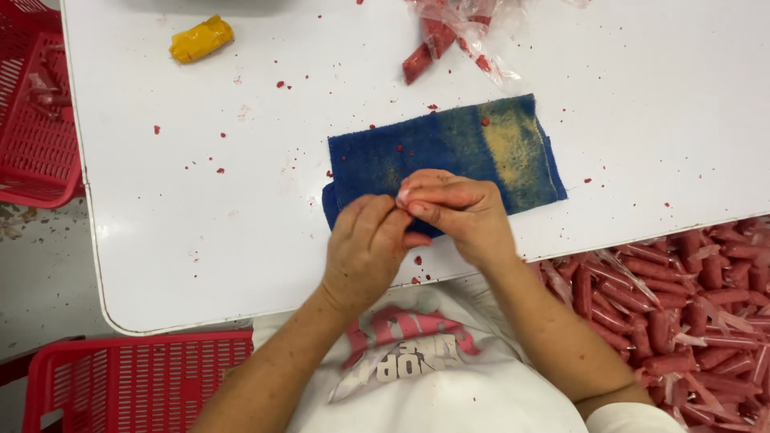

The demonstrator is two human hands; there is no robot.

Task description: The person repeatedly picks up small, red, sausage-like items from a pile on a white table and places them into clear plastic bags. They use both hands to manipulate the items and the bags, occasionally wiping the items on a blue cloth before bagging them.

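Across most of the view spreads the white table (642, 120), its top dotted with small red crumbs. Off to the person's right, below the table edge, lies a big heap of red sticks in clear wrappers (682, 305), packed tight side by side. Two red plastic baskets sit on the other side: one (36, 120) beside the table's far left edge, another (136, 381) down near the left forearm.

On the table, right in the middle, lies a blue cloth (449, 156), folded flat, with a yellowish stain on its right half. Both hands meet over its near edge. The right hand (461, 212) is curled, fingers bunched narrow around something small and pinkish at the fingertips; it is mostly hidden, so what it is exactly, I cannot tell. The left hand (365, 248) is curled too, knuckles up, fingers pressed against the right hand's fingertips, touching that same small pinkish bit.

At the far edge, a crumpled clear plastic bag (461, 32) holds a few red sticks, well apart from the hands. Farther left sits a small yellow lump (200, 38), alone on the bare tabletop.
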